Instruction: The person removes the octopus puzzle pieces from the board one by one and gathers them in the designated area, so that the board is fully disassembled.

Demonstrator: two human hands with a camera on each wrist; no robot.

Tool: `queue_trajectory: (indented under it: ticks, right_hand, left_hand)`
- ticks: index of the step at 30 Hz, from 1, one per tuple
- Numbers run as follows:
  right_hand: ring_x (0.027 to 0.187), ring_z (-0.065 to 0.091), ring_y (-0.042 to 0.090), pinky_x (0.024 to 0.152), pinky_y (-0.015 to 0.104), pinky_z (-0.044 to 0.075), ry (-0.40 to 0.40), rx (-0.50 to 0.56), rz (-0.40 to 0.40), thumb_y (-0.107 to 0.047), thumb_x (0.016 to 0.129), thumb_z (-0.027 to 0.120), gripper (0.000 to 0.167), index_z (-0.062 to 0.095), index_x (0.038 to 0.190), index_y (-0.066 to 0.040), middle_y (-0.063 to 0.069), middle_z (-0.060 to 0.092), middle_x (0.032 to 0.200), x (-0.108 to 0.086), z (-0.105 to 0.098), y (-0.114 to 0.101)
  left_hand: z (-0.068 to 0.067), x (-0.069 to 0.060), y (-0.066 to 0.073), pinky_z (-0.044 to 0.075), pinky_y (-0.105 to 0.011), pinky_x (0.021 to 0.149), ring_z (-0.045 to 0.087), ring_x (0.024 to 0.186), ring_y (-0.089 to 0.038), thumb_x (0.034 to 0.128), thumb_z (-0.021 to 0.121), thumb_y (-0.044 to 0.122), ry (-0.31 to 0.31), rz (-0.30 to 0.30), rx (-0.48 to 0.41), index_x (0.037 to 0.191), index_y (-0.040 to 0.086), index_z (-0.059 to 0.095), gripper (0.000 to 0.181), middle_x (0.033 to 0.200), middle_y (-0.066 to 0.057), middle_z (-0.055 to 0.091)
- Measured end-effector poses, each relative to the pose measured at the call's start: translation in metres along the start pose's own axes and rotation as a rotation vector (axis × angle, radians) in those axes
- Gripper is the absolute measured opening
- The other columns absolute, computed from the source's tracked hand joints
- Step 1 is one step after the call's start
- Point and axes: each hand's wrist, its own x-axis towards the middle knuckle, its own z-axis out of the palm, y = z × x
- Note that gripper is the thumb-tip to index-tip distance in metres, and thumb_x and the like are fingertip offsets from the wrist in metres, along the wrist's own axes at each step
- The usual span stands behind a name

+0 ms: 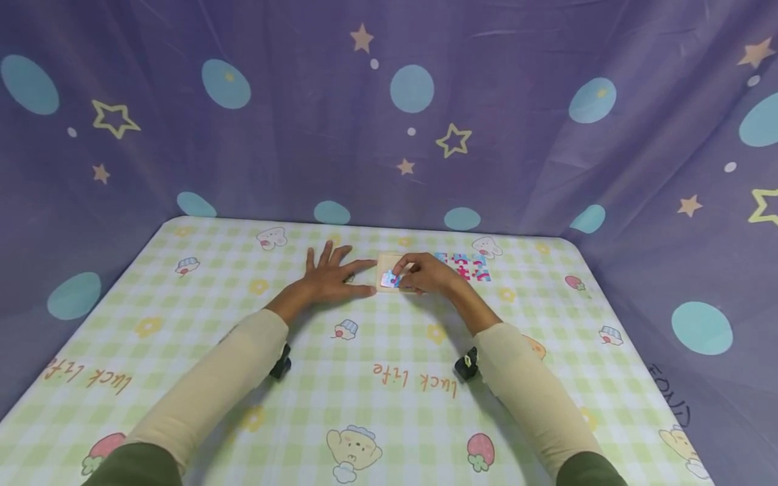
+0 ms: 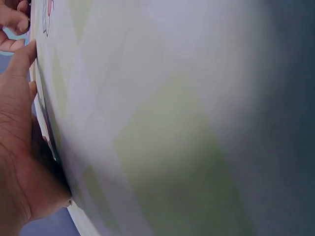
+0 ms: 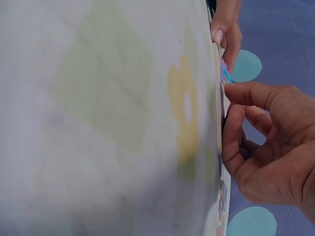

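Note:
A small pale wooden puzzle tray (image 1: 385, 259) lies near the far side of the table, with blue and pink puzzle pieces (image 1: 389, 278) in its lower left part. Fingers spread, my left hand (image 1: 331, 277) rests beside it; thumb and index finger reach the tray's left edge. My right hand (image 1: 433, 273) is over the tray's right part and pinches a puzzle piece between thumb and index finger, mostly hidden by the fingertips. In the right wrist view, the fingertips of the right hand (image 3: 275, 137) meet the tray beside the colourful pieces (image 3: 225, 71).
Several loose pink and blue puzzle pieces (image 1: 463, 268) lie right of the tray, partly behind the right hand. A green-checked patterned cloth (image 1: 377, 337) covers the table. Purple curtains (image 1: 340, 135) with stars and dots hang behind and at both sides.

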Motion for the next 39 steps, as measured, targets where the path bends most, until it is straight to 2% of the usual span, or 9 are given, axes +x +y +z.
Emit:
queue_trajectory:
  ticks: [8,15,18,21,25,33,39]
  right_hand:
    - [0.066,0.053,0.011,0.065,0.025,0.049,0.105,0.008,0.051,-0.009,0.107,0.075,0.011,0.071,0.115,-0.002,0.001,0.063,0.079,0.002,0.009,-0.005]
    - [0.065,0.047,0.010,0.062,0.023,0.041,0.082,0.127,0.119,-0.004,0.109,0.068,0.011,0.070,0.117,0.003,0.002,0.059,0.081,0.002,0.007,-0.010]
    - [0.069,0.052,0.011,0.063,0.022,0.043,0.084,0.163,0.159,-0.005,0.110,0.068,0.010,0.071,0.117,0.002,0.003,0.062,0.086,0.003,0.004,-0.010]
    - [0.075,0.056,0.012,0.066,0.022,0.047,0.100,0.179,0.187,-0.007,0.110,0.069,0.009,0.071,0.116,0.000,0.005,0.064,0.091,0.003,0.002,-0.008]
    - [0.078,0.061,0.013,0.066,0.021,0.050,0.113,0.207,0.195,-0.006,0.108,0.071,0.009,0.072,0.114,-0.001,0.004,0.066,0.091,0.003,-0.001,-0.005]
    - [0.074,0.066,0.010,0.066,0.022,0.053,0.071,0.286,0.161,-0.007,0.108,0.069,0.008,0.069,0.115,-0.002,0.001,0.071,0.088,0.001,-0.013,0.003]
    - [0.073,0.068,0.010,0.071,0.023,0.058,0.043,0.319,0.133,-0.005,0.109,0.067,0.009,0.068,0.117,0.000,0.001,0.072,0.088,-0.006,-0.019,0.005]
  left_hand:
    - [0.003,0.006,-0.005,-0.023,-0.079,0.132,-0.026,0.174,-0.047,0.0934,0.051,0.097,-0.003,-0.002,0.008,0.175,0.055,0.032,0.094,0.193,-0.012,0.002]
    - [0.003,0.006,-0.007,-0.021,-0.079,0.132,-0.026,0.174,-0.047,0.0940,0.053,0.096,0.009,0.001,0.006,0.175,0.056,0.032,0.092,0.193,-0.012,0.003]
    - [0.003,0.005,-0.006,-0.021,-0.079,0.132,-0.026,0.174,-0.047,0.0948,0.054,0.094,0.011,-0.001,-0.011,0.174,0.057,0.033,0.090,0.193,-0.012,0.004]
    - [0.000,-0.002,0.001,-0.022,-0.079,0.132,-0.024,0.175,-0.049,0.0976,0.054,0.091,0.014,0.001,-0.023,0.175,0.053,0.035,0.088,0.192,-0.014,0.005]
    - [-0.005,-0.010,0.010,-0.022,-0.080,0.131,-0.021,0.174,-0.052,0.1005,0.054,0.087,0.024,0.014,-0.036,0.175,0.050,0.037,0.085,0.191,-0.018,0.007]
    - [0.004,0.004,0.002,-0.024,-0.076,0.132,-0.025,0.175,-0.047,0.0946,0.050,0.097,0.033,0.003,-0.022,0.174,0.055,0.034,0.092,0.192,-0.012,0.005]
    - [-0.001,-0.003,0.005,-0.023,-0.078,0.132,-0.022,0.175,-0.049,0.0974,0.054,0.091,0.030,0.001,-0.016,0.174,0.054,0.035,0.087,0.192,-0.014,0.006]
